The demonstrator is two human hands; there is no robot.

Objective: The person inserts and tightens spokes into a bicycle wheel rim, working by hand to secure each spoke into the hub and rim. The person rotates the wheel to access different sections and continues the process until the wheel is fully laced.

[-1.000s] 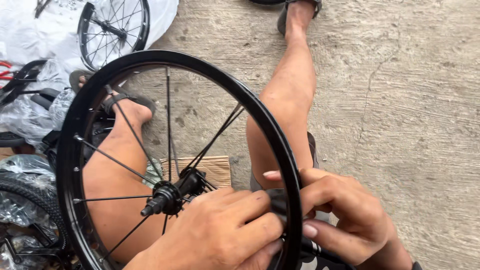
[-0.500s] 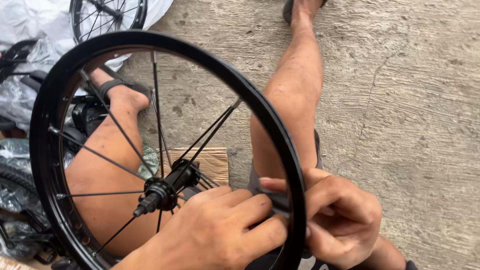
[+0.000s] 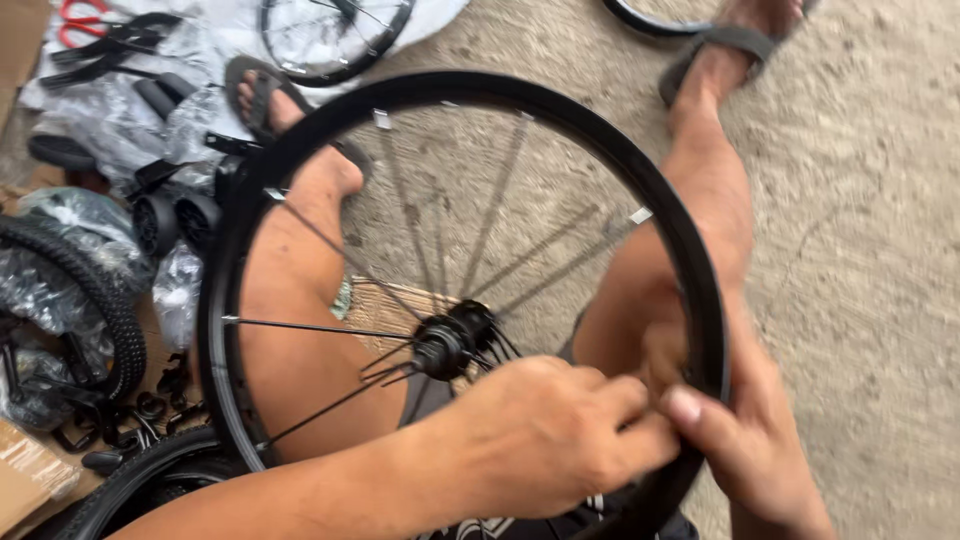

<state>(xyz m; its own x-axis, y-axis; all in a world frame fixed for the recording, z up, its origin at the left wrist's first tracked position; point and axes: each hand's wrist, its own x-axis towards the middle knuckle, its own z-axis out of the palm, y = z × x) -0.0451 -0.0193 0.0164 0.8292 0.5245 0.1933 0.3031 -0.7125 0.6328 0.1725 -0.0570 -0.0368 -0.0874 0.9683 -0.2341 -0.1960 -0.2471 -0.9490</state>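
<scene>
A black bicycle wheel (image 3: 300, 190) stands nearly upright between the person's bare legs, its rim arching up and away from the fingers and its hub (image 3: 447, 343) sitting just to the left of and slightly above the left hand's knuckles. The left hand (image 3: 545, 435) reaches across from the lower left, its fingers (image 3: 640, 445) curled and pinched at the lower right stretch of the rim; whether they clasp the rim itself or something small against it cannot be made out, as that spot is blurred. The right hand (image 3: 750, 440) comes up from the lower right edge, its fingers (image 3: 685, 405) pressed against the same stretch of rim and touching the tips of the left hand's fingers, closed in a pinch rather than spread. Thin spokes (image 3: 300, 328) fan out from the hub towards the rim, well to the left of both hands. Far above the fingers a foot in a grey sandal (image 3: 725, 45) rests on the concrete floor (image 3: 860, 250). Well off to the left lie a knobbly black tyre (image 3: 100, 290), crumpled clear plastic wrap (image 3: 110, 120) and a scatter of small black parts (image 3: 150, 410), and beyond them, at the top, a second wheel (image 3: 330, 35).
</scene>
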